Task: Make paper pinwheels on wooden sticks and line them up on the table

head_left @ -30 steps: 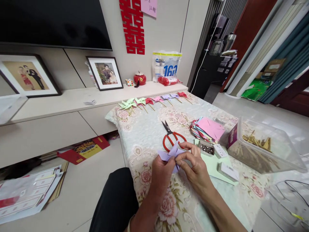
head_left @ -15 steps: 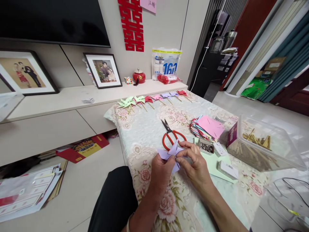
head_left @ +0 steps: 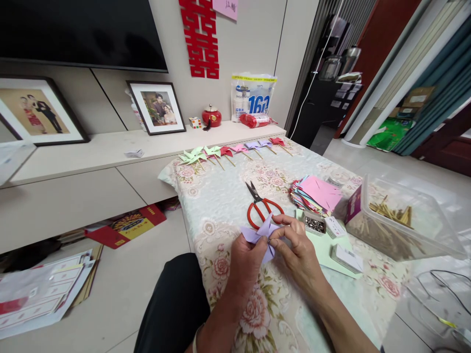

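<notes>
You have the purple paper pinwheel pinched between both hands just above the near edge of the counter, its folded blades fanning out over your fingers. Your left hand closes its grip on the lower left blades, thumb on top, which steadies the paper so the centre stays gathered. Your right hand closes thumb and forefinger on the middle of the pinwheel, where the blade tips meet; whether something small sits between those fingertips is too fine to tell.

Just beyond the pinwheel lie the red-handled scissors, blades pointing away from you, near enough to reach. To your right sits a small tray of dark pins on a pale green sheet, with two small white boxes beside it. Behind those is the stack of coloured paper squares, pink on top, and a clear plastic tub of wooden sticks.

Along the far edge a row of finished pinwheels on sticks lies side by side, green, red, pink and purple, well apart from your hands.
</notes>
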A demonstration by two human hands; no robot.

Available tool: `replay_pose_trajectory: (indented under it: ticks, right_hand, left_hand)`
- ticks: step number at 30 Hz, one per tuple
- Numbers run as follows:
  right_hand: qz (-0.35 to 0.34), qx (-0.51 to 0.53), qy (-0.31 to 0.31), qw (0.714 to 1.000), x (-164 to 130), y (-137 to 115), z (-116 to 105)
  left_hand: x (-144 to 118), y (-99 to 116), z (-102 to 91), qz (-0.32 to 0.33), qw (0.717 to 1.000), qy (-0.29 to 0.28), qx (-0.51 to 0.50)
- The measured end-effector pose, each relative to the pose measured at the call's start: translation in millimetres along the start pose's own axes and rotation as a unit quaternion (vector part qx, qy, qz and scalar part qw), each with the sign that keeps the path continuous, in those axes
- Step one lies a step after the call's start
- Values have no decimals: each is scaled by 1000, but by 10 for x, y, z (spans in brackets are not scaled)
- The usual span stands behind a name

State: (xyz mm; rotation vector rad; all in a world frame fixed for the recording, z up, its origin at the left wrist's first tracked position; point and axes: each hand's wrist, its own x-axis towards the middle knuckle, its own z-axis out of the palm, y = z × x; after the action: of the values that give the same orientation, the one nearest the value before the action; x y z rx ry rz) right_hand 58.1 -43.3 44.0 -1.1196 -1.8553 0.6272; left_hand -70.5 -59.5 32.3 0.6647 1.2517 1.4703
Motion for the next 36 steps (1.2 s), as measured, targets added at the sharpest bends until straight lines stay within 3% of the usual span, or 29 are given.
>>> replay_pose_trajectory:
  ticks: [8,25,36]
  right_hand:
    - [73,62,-35,995,16,13,-29]
    - [3,0,-4,1000,-18,8,15]
    - [-4,32,19,999,-8,-42,29]
  left_hand:
    - [14,-120,-48,22,999,-34,8]
    - [6,-136,-47,55,995,-5,81]
    - [-11,-74,-48,23,999,-23,15]
